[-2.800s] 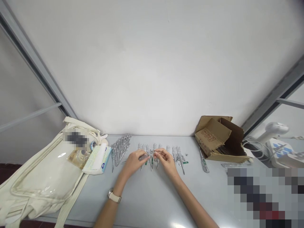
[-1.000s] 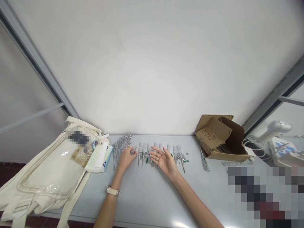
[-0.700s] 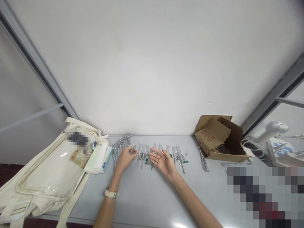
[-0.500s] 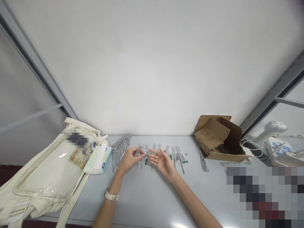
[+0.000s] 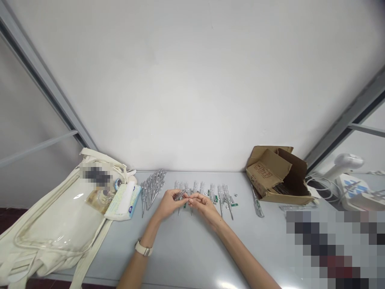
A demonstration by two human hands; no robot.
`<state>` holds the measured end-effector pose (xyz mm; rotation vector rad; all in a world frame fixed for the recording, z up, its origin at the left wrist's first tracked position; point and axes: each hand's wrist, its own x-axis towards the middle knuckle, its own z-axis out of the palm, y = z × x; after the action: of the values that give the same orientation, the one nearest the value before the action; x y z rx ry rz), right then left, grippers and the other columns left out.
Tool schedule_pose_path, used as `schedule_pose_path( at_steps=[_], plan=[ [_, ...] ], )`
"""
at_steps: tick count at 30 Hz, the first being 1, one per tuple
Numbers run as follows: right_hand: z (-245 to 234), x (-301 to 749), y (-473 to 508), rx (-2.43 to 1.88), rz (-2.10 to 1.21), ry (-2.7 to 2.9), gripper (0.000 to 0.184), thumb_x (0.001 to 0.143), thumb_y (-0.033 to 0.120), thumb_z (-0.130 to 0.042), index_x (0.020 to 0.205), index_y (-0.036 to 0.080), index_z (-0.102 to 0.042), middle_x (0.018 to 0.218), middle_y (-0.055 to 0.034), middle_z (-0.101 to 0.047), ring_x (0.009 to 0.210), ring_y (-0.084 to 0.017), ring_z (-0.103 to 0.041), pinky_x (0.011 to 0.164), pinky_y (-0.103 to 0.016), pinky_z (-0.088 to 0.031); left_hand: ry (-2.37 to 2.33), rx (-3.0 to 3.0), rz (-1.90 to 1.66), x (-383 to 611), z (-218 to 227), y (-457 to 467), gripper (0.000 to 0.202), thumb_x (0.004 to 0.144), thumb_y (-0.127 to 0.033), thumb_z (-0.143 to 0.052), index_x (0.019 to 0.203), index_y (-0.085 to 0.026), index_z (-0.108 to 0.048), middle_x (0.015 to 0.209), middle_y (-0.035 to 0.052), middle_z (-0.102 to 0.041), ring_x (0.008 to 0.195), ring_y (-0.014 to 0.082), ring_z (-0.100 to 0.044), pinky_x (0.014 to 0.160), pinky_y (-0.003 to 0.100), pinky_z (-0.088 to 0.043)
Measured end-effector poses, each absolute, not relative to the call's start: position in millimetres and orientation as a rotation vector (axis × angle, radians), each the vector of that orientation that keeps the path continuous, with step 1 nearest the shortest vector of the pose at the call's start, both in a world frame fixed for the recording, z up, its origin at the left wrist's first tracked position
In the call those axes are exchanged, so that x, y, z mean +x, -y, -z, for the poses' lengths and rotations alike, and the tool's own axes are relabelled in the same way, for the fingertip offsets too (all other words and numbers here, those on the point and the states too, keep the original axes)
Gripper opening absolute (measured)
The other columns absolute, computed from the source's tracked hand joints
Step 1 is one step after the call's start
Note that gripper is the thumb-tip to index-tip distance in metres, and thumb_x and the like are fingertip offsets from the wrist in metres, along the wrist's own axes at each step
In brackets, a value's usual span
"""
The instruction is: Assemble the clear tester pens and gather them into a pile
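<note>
My left hand (image 5: pixel 168 204) is closed around a clear-handled screwdriver (image 5: pixel 179 194), partly hidden by my fingers. My right hand (image 5: pixel 205 207) meets it fingertip to fingertip, thumb and forefinger pinched at the end of that tool; whatever small piece lies between them is too small to make out. Behind and beside my hands lies a row of similar clear-handled screwdrivers (image 5: pixel 221 196) with metal shafts. Small green strips (image 5: pixel 234 205) and tiny metal caps (image 5: pixel 236 195) lie among them. Left of my hands is a pile of the same screwdrivers (image 5: pixel 154 186).
An open cardboard box (image 5: pixel 279 176) stands at the back right, with one screwdriver (image 5: pixel 258 206) beside it. On the left are a tissue pack (image 5: pixel 123 202) and a cream bag (image 5: pixel 57 220). A white wall closes off the grey table (image 5: pixel 186 253) behind.
My right hand has moved left from an open, spread pose and pinched its fingers together against the left hand's fingertips. The left hand still holds the screwdriver.
</note>
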<state>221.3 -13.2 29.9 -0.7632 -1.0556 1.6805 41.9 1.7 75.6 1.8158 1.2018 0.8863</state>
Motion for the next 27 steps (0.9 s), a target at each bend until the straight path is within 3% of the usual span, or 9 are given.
schedule_pose_path(
  at_steps=[9,15,20,27],
  plan=[
    [-31.5,222.1,13.8,-0.797,-1.632,1.068,0.027,0.076,0.039,-0.075,0.093,0.021,-0.066,0.085,-0.0030,-0.070,0.084,-0.017,-0.063,0.090,-0.033,-0.043,-1.184,1.786,-0.915,42.9,-75.5,-2.0,0.037,0.076,-0.051,-0.067,0.077,-0.014,-0.073,0.058,-0.0023,-0.054,0.056,0.0098,-0.037,0.054,0.023,-0.025],
    [-35.9,221.8,16.1,-0.751,-1.653,1.089,0.023,0.078,0.039,-0.074,0.088,0.019,-0.070,0.084,-0.0043,-0.071,0.084,-0.016,-0.063,0.093,-0.034,-0.044,-1.111,1.786,-0.934,42.6,-76.7,-0.4,0.038,0.079,-0.051,-0.064,0.082,-0.014,-0.073,0.066,0.0017,-0.063,0.060,0.0128,-0.047,0.057,0.024,-0.034],
    [-36.5,224.8,13.6,-0.785,-1.638,1.007,0.025,0.076,0.042,-0.075,0.084,0.019,-0.069,0.084,-0.0047,-0.072,0.083,-0.016,-0.065,0.093,-0.033,-0.045,-1.239,1.950,-0.974,45.8,-75.7,2.2,0.031,0.088,-0.043,-0.054,0.089,-0.016,-0.068,0.076,0.0026,-0.065,0.067,0.0144,-0.052,0.062,0.025,-0.037],
    [-29.9,233.6,2.8,-0.845,-1.526,1.036,0.028,0.071,0.041,-0.079,0.086,0.020,-0.070,0.083,-0.0046,-0.072,0.083,-0.018,-0.066,0.088,-0.033,-0.047,-1.443,2.442,-0.783,50.5,-63.1,5.1,0.015,0.089,-0.026,-0.050,0.079,-0.020,-0.058,0.075,0.0001,-0.060,0.072,0.0151,-0.055,0.065,0.025,-0.035]
  ],
)
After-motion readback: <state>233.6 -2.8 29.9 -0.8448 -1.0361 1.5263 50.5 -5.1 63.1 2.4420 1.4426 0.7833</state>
